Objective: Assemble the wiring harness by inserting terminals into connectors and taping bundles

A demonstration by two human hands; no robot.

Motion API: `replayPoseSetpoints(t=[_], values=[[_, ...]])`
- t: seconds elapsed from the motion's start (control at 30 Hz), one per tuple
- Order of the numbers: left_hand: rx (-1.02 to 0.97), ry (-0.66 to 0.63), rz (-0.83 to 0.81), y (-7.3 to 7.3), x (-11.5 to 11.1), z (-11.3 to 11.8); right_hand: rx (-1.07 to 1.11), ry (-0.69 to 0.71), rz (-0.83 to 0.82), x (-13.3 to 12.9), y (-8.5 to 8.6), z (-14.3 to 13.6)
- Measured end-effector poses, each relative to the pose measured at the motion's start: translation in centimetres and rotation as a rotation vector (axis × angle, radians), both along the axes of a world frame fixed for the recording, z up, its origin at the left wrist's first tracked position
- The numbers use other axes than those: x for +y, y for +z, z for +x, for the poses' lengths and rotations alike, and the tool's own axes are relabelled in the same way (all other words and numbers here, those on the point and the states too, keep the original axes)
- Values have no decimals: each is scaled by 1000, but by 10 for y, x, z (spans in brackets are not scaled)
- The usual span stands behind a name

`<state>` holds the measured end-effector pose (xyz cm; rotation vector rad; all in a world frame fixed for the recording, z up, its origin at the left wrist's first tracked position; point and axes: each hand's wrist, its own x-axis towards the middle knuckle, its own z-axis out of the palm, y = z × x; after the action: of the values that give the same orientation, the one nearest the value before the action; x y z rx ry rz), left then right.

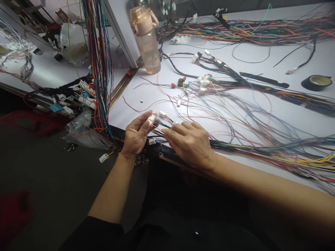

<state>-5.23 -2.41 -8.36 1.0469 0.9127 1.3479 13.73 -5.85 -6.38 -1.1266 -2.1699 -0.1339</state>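
Black sleeve (95, 234), hands (135, 136), boxy plastic connector (151, 120)

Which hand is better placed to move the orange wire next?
Probably the right hand: its fingertips seem to pinch the orange wire, while the left hand is busy holding the white connector.

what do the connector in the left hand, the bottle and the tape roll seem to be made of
White connector in the left hand: probably hard plastic, from its opaque, moulded look. Bottle: likely smooth tinted plastic, as its body is see-through, though glass isn't ruled out. Tape roll: black, slightly shiny, maybe vinyl; cloth is possible.
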Motion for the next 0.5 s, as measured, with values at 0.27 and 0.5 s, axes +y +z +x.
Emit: replayPoseSetpoints(t=[0.27, 0.5], values=[[-3, 2, -46, 3, 1, -2, -78, 2, 50, -12, -4, 26], [41, 29, -72, 3, 3, -3, 38, -51, -44, -8, -5, 28]])
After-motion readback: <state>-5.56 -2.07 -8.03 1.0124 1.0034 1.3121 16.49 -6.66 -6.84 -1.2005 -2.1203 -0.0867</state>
